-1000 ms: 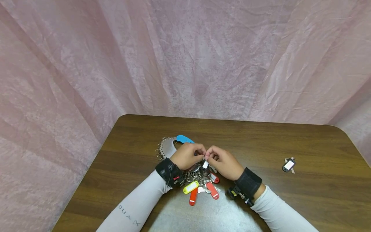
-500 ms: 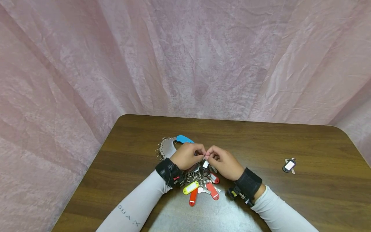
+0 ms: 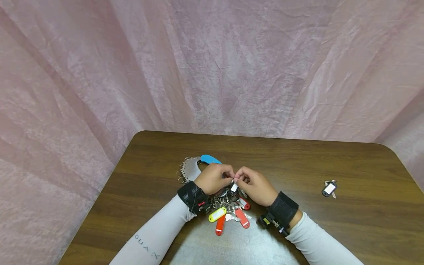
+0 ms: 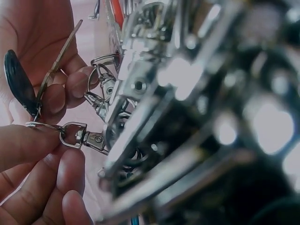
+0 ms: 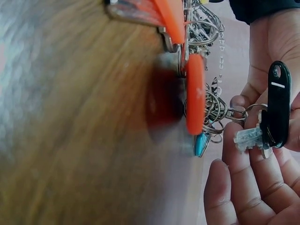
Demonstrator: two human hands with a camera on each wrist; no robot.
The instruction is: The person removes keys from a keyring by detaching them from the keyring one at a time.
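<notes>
My left hand point(image 3: 213, 178) and right hand point(image 3: 256, 186) meet fingertip to fingertip over a bunch of key tags. Between them they pinch a thin metal key ring point(image 5: 257, 107), which carries a black key tag point(image 5: 280, 105) with a white label and a key point(image 4: 58, 63). That ring meets the eye of a small swivel clip point(image 4: 75, 135) on the bunch. Partly behind my left hand lies a curved metal key holder point(image 3: 191, 169) with a blue handle point(image 3: 210, 159) and clips along its edge. A yellow tag point(image 3: 217, 214) and several red tags point(image 3: 242, 218) hang toward me.
Far to the right, another black key tag point(image 3: 329, 189) with keys lies on the brown wooden table point(image 3: 281, 158). A pink curtain point(image 3: 232, 73) hangs behind the table's far edge. Bright light reflects off the tabletop between my forearms.
Both hands stay at the same spot, fingertips still together on the ring. Only a very slight shift of the whole view shows.
</notes>
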